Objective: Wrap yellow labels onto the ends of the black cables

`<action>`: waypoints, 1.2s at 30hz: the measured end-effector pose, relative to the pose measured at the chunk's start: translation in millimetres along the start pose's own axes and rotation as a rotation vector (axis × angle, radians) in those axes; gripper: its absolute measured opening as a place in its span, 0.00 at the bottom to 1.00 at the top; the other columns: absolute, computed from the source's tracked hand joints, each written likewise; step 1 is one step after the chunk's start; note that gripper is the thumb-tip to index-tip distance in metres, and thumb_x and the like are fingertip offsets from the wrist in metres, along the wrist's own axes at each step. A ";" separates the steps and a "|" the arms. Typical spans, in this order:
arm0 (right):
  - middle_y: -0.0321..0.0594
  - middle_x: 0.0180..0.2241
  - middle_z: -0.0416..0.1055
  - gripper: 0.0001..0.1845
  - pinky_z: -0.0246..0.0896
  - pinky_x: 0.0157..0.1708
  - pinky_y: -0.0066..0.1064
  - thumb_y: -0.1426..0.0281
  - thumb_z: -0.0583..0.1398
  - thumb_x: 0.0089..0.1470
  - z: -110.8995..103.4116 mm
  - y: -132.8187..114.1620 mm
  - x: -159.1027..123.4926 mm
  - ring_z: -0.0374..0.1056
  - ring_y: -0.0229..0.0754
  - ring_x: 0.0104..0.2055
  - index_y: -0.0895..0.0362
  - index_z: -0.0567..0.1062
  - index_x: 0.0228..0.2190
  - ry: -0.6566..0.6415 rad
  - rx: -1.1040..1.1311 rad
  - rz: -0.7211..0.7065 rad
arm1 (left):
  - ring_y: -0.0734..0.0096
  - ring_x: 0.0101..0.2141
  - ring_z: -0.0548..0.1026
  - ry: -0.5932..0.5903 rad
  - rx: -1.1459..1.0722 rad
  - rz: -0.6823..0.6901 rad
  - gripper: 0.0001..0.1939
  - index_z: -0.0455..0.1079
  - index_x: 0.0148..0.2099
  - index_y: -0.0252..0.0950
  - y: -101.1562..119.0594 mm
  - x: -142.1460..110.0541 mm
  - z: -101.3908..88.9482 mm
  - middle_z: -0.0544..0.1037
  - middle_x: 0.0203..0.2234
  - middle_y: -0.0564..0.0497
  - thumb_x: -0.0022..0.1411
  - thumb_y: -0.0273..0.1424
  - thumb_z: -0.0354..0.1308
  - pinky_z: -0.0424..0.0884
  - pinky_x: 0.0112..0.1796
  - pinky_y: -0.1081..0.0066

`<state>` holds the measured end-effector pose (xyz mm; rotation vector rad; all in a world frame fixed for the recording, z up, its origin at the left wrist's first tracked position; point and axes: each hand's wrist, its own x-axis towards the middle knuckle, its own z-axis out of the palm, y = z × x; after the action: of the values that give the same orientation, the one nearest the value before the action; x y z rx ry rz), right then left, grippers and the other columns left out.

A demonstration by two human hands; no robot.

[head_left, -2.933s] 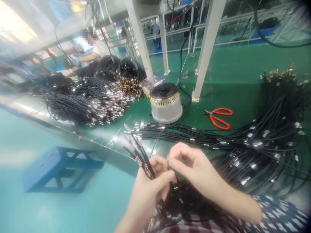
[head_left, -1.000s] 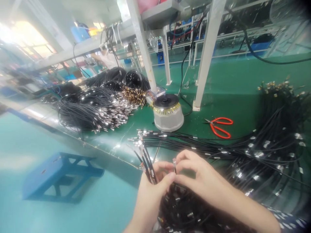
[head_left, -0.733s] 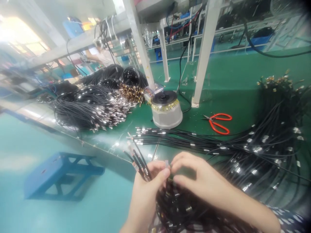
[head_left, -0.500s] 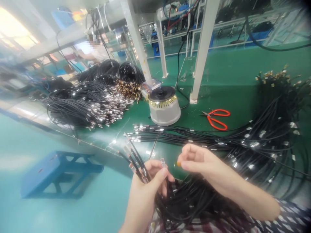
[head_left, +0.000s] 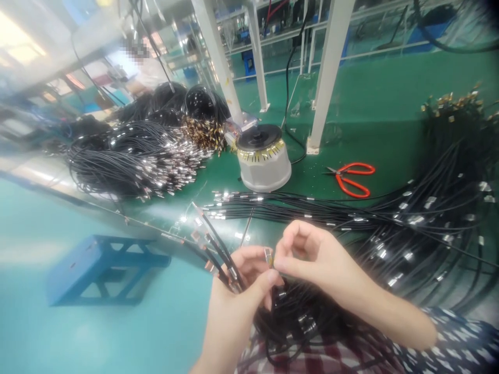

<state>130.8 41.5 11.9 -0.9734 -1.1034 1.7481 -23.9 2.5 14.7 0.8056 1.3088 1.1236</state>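
Observation:
My left hand (head_left: 245, 291) is closed around several black cables (head_left: 218, 246) with metal ends, which fan out past the thumb. One cable's metal connector (head_left: 268, 255) stands up between its thumb and fingers. At that connector, my right hand (head_left: 307, 254) pinches a small piece of yellow tape (head_left: 272, 261), mostly hidden by the fingertips. The thumbs are close together. Below both hands, a dark bunch of cables (head_left: 307, 311) lies over the lap. Beyond them stands a white round tape dispenser (head_left: 265, 174) with a black top and yellow strips around its rim.
Red-handled scissors (head_left: 356, 179) lie on the green table (head_left: 390, 114). A row of cables (head_left: 280, 208) crosses in front of the dispenser. Coiled cables (head_left: 128, 156) are heaped left, more cables (head_left: 440, 187) right. White posts (head_left: 331, 67) rise behind. A blue stool (head_left: 89, 270) stands on the floor.
My right hand has moved left and brought the yellow tape from beside the connector up to it. My left hand still holds the cables. The view has shifted slightly.

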 end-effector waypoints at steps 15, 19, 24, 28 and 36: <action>0.30 0.24 0.71 0.13 0.60 0.34 0.32 0.77 0.66 0.44 0.5 -6.0 1.3 0.64 0.36 0.28 0.55 0.66 0.25 0.025 -0.132 -0.040 | 0.77 0.18 0.70 -0.017 0.014 0.002 0.12 0.74 0.38 0.34 -1.1 1.0 -0.3 0.80 0.22 0.51 0.50 0.29 0.70 0.66 0.18 0.79; 0.31 0.24 0.71 0.13 0.61 0.33 0.31 0.77 0.66 0.44 0.4 -5.9 1.1 0.64 0.35 0.28 0.55 0.65 0.24 0.025 -0.116 -0.045 | 0.77 0.17 0.70 -0.017 0.028 0.012 0.12 0.74 0.38 0.34 -0.3 0.0 -0.3 0.79 0.21 0.51 0.51 0.29 0.69 0.67 0.18 0.79; 0.32 0.24 0.72 0.13 0.62 0.32 0.31 0.74 0.67 0.44 -1.0 -4.5 0.5 0.66 0.37 0.28 0.55 0.66 0.24 0.036 -0.139 -0.048 | 0.76 0.18 0.71 -0.019 0.032 0.002 0.13 0.74 0.38 0.34 1.4 0.6 0.6 0.79 0.21 0.51 0.50 0.29 0.70 0.67 0.18 0.79; 0.32 0.24 0.72 0.13 0.62 0.32 0.31 0.75 0.67 0.44 -0.8 -5.0 -0.2 0.66 0.37 0.28 0.54 0.65 0.24 0.043 -0.148 -0.048 | 0.76 0.19 0.71 -0.019 0.030 0.004 0.12 0.74 0.38 0.34 0.8 0.5 0.1 0.80 0.22 0.51 0.50 0.29 0.69 0.67 0.18 0.79; 0.30 0.24 0.72 0.14 0.61 0.32 0.29 0.76 0.67 0.45 -0.4 -4.6 1.2 0.64 0.34 0.28 0.55 0.65 0.24 0.032 -0.108 -0.046 | 0.76 0.19 0.72 -0.036 0.036 0.012 0.12 0.74 0.39 0.35 0.2 0.5 -1.2 0.80 0.22 0.52 0.52 0.28 0.69 0.67 0.19 0.80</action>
<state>131.8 44.0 15.8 -1.0296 -1.2011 1.6448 -25.1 2.8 14.6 0.8575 1.2992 1.0932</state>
